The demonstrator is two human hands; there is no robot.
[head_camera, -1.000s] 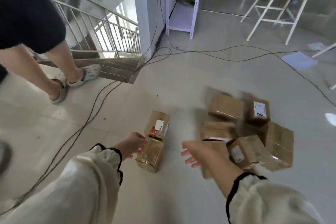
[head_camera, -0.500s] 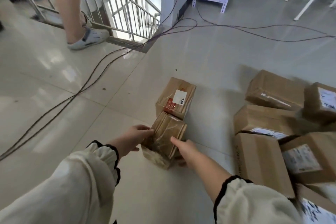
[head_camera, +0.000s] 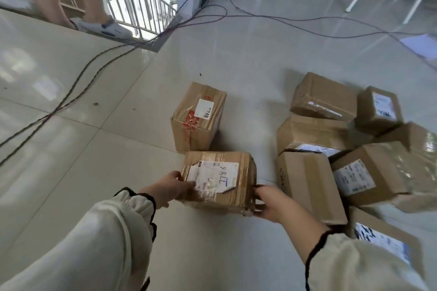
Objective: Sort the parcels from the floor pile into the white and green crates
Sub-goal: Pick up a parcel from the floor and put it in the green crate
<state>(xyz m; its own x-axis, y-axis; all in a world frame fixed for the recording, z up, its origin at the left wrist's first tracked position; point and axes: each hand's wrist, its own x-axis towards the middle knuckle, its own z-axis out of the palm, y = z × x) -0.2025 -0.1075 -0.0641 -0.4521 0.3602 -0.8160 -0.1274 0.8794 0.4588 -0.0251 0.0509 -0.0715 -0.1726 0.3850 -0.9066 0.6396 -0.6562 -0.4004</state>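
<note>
The left grip [head_camera: 169,188] holds the left side of a box [head_camera: 220,179], fingers curled on it. The right grip [head_camera: 272,203] holds its right near corner. Both arms reach forward. The box sits low by the floor [head_camera: 118,125], label up, near the pile [head_camera: 331,149].
</note>
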